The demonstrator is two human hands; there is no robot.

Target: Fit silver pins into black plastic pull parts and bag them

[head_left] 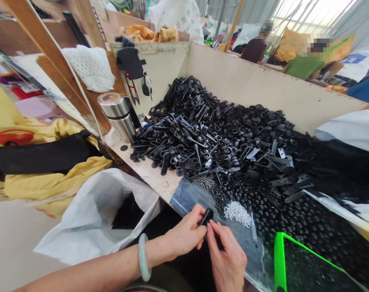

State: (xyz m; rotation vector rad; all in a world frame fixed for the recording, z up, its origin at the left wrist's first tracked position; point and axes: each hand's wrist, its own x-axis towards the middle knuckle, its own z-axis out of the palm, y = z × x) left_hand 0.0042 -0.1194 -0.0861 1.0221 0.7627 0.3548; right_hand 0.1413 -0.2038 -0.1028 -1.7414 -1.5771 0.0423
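My left hand point(188, 229), with a pale green bangle on its wrist, is closed around a black plastic part with a rounded loop end point(207, 217). My right hand point(225, 251) meets it at the part's lower end, thumb and fingertips pinched together. Whatever lies between those fingertips is too small or hidden to make out. Both hands are over the near edge of the work table. Just beyond them lie a small heap of silvery pins point(238, 214) and many black balls point(263, 207). Farther back rises a big pile of similar black looped parts point(175, 140).
A steel thermos point(119, 117) stands at the table's left edge. Red-handled thread snips point(132, 88) and a key point(146, 85) hang on the board. A white sack point(96, 215) gapes open at left; a bright green-framed tray point(280, 259) sits at right. Two people point(306, 63) sit beyond the partition.
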